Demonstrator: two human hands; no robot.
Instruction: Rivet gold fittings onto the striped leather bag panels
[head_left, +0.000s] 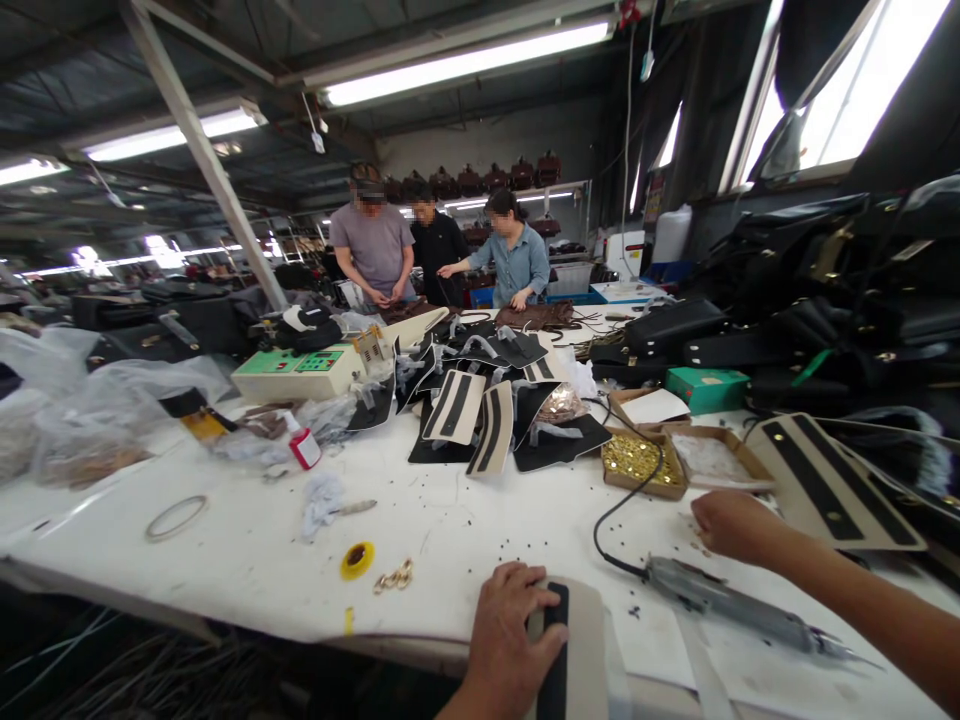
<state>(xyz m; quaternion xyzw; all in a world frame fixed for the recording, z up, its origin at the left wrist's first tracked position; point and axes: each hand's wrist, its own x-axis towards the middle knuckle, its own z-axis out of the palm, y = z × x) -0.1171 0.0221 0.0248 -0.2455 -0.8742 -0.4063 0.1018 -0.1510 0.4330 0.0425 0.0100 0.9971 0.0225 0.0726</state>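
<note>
My left hand (510, 625) holds a beige panel (589, 640) with a black strip at the table's front edge. Its thumb lies on the strip, and the fingers curl over the panel's upper left part. My right hand (731, 525) is closed low over the tabletop, just in front of an open box of clear small parts (716, 460); whatever its fingers pinch is hidden. Gold-coloured studs (637, 458) fill the box to the left of that. Between my hands lies a grey electric screwdriver-like tool (727, 595) with a pointed tip and black cord.
Black and beige panels (487, 425) are piled mid-table. A red-labelled bottle (304, 447), yellow tape roll (357, 560) and gold rings (395, 576) lie to the left. A larger beige panel (817, 480) and black bags (795, 320) crowd the right. Several people (442, 250) stand across the table.
</note>
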